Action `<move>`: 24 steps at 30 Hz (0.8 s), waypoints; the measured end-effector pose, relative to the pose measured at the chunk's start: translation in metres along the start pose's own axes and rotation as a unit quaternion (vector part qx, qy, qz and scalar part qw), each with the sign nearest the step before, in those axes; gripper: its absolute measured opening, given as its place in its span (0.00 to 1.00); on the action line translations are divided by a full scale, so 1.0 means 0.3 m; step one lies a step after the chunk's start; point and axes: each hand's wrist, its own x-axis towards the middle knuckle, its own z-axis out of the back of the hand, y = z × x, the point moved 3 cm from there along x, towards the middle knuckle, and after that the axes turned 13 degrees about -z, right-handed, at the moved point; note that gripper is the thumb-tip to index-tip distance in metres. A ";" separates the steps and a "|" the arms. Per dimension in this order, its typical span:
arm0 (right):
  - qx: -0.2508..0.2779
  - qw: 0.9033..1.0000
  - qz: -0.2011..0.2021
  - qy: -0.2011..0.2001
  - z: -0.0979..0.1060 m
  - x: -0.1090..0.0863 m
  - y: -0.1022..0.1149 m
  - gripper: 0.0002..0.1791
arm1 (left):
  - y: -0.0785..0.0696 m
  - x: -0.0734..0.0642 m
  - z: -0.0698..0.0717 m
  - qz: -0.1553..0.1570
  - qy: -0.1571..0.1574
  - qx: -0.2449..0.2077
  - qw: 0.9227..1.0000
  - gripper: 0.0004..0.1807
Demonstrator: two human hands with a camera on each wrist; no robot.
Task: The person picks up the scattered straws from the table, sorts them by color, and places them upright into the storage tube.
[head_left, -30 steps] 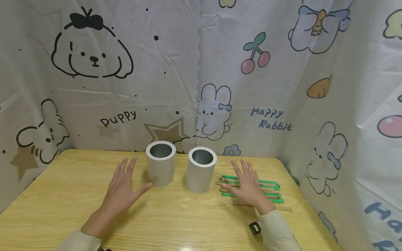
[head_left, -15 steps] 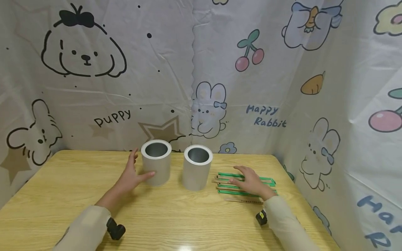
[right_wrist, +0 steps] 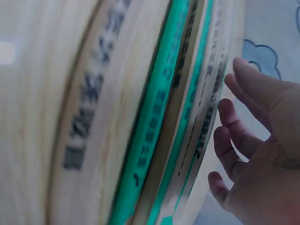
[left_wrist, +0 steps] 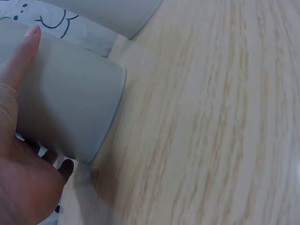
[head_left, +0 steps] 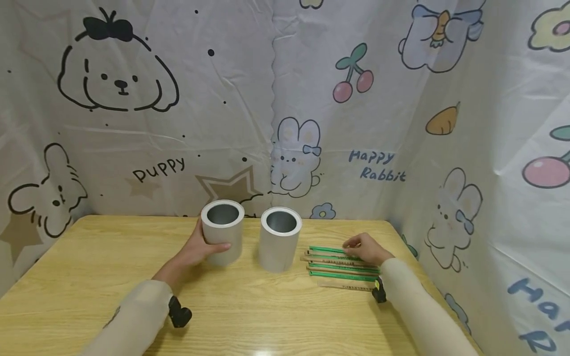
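My left hand [head_left: 194, 248] grips the left of two white, thick-rimmed cups [head_left: 229, 235]. Its thumb lies across the front; the other fingers go round the far side, mostly hidden. The left wrist view shows the held cup's smooth wall [left_wrist: 75, 93] and base edge. To its right stands the second cup [head_left: 278, 252], upright and apart, with a dark hollow inside. My right hand [head_left: 370, 248] hovers at the far right part of a row of long thin wrapped sticks, green [head_left: 329, 276] and tan [head_left: 347, 286], printed with text. Its fingers [right_wrist: 229, 145] are loosely bent, holding nothing.
The wood-grain table [head_left: 267, 311] runs back to a cloth curtain [head_left: 231, 123] with cartoon prints. More curtain hangs along the right side. A small black device is worn on each wrist, the left one [head_left: 179, 312] lower in view.
My left hand has moved right and closed round the left cup. My right hand has shifted right along the sticks, its spread fingers now bent. The head view has swung slightly right.
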 end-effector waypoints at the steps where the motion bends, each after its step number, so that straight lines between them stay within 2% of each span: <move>1: -0.005 1.000 -0.003 -0.001 0.001 0.008 -0.005 0.16 | 0.004 0.001 -0.005 0.000 0.000 -0.003 1.000 0.61; 8: -0.032 0.998 -0.047 -0.022 0.013 0.046 0.000 0.05 | 0.027 0.005 -0.007 0.011 0.007 -0.002 1.000 0.59; 15: 0.012 1.000 -0.004 0.010 0.023 0.047 0.001 0.04 | 0.039 0.007 -0.011 0.032 0.016 -0.010 0.999 0.60; 18: 0.024 1.000 -0.006 0.010 0.040 0.040 0.005 0.05 | 0.042 0.007 -0.016 0.037 0.019 -0.011 0.999 0.59; 21: 0.049 0.999 0.002 0.001 0.077 0.032 0.050 0.07 | 0.043 0.005 -0.013 0.047 0.019 -0.010 0.999 0.60; 24: 0.116 0.993 0.020 -0.026 0.126 0.022 0.149 0.11 | 0.047 0.000 -0.007 0.061 0.017 -0.009 0.998 0.60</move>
